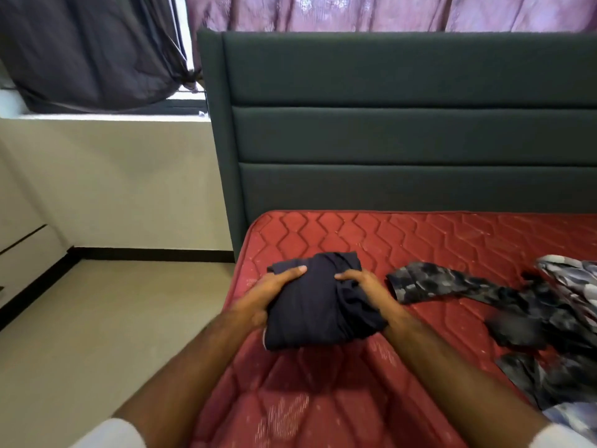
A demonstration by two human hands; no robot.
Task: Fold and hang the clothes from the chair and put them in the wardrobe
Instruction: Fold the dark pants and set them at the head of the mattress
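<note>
Folded dark garment (315, 305) sat between both hands on the red mattress (420, 240) | left hand (274, 294) and right hand (365, 289) clamped its sides, probably keeping folds together | camouflage garment (478, 292) lay beyond right fingers, unfolded.

A folded garment (318, 305) is held on the mattress (420, 240) between the left hand (274, 292) and right hand (363, 286). A patterned garment (484, 295) is spread to its right; the headboard (403, 124) is set behind.
</note>
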